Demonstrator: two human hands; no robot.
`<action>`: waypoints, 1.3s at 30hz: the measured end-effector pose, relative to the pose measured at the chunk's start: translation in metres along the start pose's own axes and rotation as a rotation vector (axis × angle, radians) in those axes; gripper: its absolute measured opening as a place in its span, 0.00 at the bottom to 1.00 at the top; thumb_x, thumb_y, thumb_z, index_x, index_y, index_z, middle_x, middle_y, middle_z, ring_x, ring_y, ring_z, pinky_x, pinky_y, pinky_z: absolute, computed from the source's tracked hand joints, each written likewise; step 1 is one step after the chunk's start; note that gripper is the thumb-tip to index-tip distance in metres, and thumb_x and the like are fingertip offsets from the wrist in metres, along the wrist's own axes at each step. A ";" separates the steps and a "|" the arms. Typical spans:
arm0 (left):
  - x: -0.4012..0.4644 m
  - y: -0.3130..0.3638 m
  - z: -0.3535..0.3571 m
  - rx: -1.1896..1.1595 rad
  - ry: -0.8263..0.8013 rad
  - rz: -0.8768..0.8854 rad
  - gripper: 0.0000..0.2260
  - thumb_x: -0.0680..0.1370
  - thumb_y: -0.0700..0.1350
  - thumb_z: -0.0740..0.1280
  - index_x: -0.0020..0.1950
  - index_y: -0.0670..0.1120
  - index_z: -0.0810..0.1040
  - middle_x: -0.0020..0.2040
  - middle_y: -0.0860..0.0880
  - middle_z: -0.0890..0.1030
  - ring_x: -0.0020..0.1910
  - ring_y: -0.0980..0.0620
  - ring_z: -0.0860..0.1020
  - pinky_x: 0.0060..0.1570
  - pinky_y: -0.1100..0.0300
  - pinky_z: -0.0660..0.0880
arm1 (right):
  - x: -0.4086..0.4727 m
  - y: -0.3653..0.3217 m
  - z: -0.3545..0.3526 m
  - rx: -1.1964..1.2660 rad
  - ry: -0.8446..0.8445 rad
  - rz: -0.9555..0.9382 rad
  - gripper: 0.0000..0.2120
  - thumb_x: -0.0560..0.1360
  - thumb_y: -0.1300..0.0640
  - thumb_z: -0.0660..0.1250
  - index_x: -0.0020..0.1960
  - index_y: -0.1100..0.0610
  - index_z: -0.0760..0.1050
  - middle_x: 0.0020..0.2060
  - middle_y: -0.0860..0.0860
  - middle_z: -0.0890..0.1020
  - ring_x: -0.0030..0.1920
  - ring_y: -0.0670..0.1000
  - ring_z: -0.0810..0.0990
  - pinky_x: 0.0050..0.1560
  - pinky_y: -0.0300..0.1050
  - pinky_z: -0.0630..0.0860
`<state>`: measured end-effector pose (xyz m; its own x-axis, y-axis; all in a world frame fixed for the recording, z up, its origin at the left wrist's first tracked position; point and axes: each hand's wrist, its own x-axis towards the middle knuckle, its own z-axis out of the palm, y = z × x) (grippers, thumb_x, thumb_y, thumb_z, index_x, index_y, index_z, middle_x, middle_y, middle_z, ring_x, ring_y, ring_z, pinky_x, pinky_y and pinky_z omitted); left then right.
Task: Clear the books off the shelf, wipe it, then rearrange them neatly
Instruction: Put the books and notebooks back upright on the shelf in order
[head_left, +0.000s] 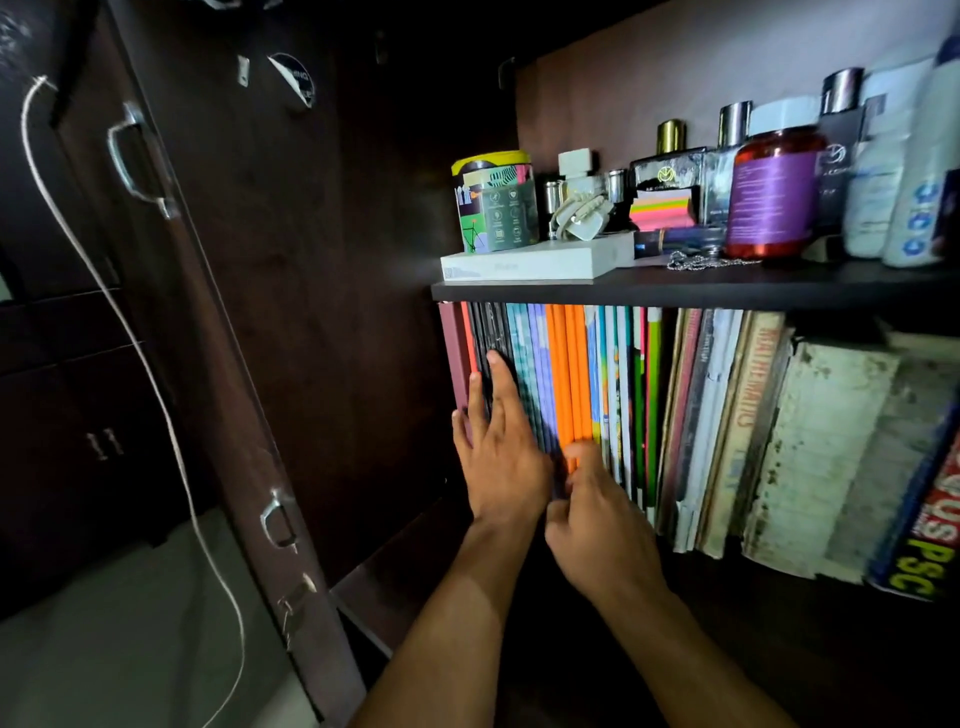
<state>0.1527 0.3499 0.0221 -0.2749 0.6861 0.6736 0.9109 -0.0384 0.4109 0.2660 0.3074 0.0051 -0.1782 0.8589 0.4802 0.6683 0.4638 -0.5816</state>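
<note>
A row of upright books fills the lower shelf (701, 587): thin dark and maroon ones (457, 353) at the left end, teal and purple ones, orange spines (569, 374), green ones, then worn thick volumes such as a mathematics book (753, 395) at the right. My left hand (498, 457) lies flat with straight fingers on the spines of the leftmost books. Beside it, my right hand (592, 519) has its fingers curled at the bottom of the orange spines, pinching them.
The upper shelf board (727, 288) carries a white box (535, 262), a patterned tin (493, 202), sticky notes (662, 208), a red bottle (774, 192) and perfume bottles. An open dark cupboard door (218, 364) stands at the left, with a white cord (119, 312) hanging.
</note>
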 end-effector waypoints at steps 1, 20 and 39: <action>0.000 -0.003 0.000 -0.039 -0.013 0.002 0.45 0.80 0.52 0.66 0.82 0.51 0.33 0.84 0.54 0.49 0.82 0.52 0.39 0.79 0.39 0.49 | 0.000 0.000 -0.002 -0.011 -0.003 0.017 0.18 0.79 0.55 0.64 0.67 0.52 0.66 0.58 0.50 0.79 0.57 0.54 0.80 0.48 0.45 0.73; -0.006 0.018 -0.017 0.030 -0.146 0.275 0.33 0.77 0.56 0.42 0.83 0.53 0.41 0.81 0.59 0.37 0.80 0.51 0.31 0.78 0.40 0.34 | 0.000 -0.004 -0.017 0.032 0.016 0.062 0.10 0.80 0.51 0.61 0.59 0.53 0.74 0.54 0.51 0.82 0.54 0.55 0.80 0.44 0.45 0.69; -0.011 0.022 -0.003 -0.199 -0.038 0.356 0.46 0.79 0.31 0.59 0.79 0.58 0.28 0.82 0.59 0.38 0.81 0.60 0.40 0.81 0.54 0.47 | 0.005 0.004 -0.022 0.127 -0.026 -0.006 0.07 0.79 0.55 0.63 0.57 0.51 0.73 0.54 0.49 0.81 0.54 0.52 0.80 0.51 0.48 0.76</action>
<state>0.1746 0.3397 0.0254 0.0615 0.6310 0.7734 0.8689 -0.4152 0.2697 0.2839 0.3087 0.0194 -0.2012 0.8607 0.4676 0.5710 0.4909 -0.6580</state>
